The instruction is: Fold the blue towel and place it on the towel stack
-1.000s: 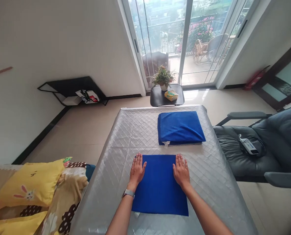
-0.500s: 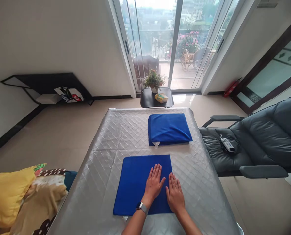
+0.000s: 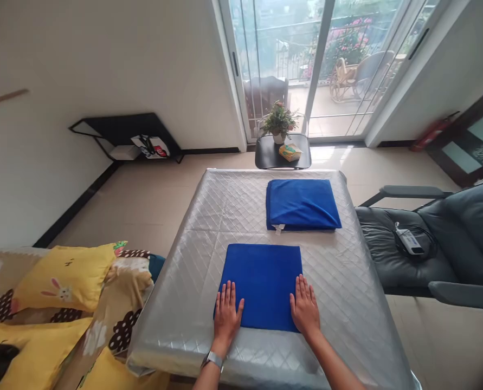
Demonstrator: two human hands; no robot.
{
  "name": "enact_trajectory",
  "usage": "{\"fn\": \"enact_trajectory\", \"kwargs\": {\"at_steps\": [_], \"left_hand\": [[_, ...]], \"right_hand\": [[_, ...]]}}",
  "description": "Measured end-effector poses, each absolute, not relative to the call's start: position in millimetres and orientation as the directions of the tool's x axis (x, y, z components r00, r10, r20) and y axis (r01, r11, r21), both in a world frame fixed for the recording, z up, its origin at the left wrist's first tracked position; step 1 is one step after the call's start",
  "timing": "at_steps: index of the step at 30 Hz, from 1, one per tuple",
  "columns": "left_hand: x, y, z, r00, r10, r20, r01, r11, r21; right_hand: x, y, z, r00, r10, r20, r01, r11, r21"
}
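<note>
A blue folded cloth lies flat on the silver quilted table cover. My left hand rests palm down on its left edge, fingers straight and pointing away from me. Over the right edge lies my right hand, flat too, with the thumb slightly apart. Neither hand grips anything. Farther back on the cover is a stack of folded blue cloth, its white tag showing at the front left corner.
A small black folding chair beyond the far edge holds a potted plant and a yellow tissue pack. On the right stands a grey armchair with a white device on its seat. Yellow pillows lie at the left.
My left hand has moved from the middle of the cloth to its left edge. The right hand stays at the right edge. The view has shifted left, showing more of the pillows.
</note>
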State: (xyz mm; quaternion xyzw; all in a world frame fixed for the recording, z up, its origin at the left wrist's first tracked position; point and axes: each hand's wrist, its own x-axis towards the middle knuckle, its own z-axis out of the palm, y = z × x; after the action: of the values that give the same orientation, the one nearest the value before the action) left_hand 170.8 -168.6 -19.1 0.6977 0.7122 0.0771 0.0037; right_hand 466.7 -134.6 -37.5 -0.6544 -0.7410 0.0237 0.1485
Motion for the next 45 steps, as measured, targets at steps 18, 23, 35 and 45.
{"fn": "enact_trajectory", "kwargs": {"at_steps": [18, 23, 35, 45], "left_hand": [[215, -170, 11, -0.202, 0.953, 0.225, 0.969, 0.161, 0.187], [297, -182, 15, -0.088, 0.972, 0.218, 0.967, 0.03, 0.254], [233, -169, -8, 0.078, 0.995, 0.067, 0.993, -0.083, 0.078], [113, -176, -6, -0.062, 0.998, 0.001, 0.964, 0.059, 0.258]], "right_hand": [[468, -176, -37, -0.289, 0.927, 0.24, 0.899, 0.349, -0.266], [465, -176, -38, -0.266, 0.929, 0.257, 0.9, 0.335, -0.278], [469, -174, -33, -0.281, 0.92, 0.273, 0.9, 0.351, -0.257], [466, -174, -19, -0.269, 0.937, 0.223, 0.931, 0.312, -0.188]]}}
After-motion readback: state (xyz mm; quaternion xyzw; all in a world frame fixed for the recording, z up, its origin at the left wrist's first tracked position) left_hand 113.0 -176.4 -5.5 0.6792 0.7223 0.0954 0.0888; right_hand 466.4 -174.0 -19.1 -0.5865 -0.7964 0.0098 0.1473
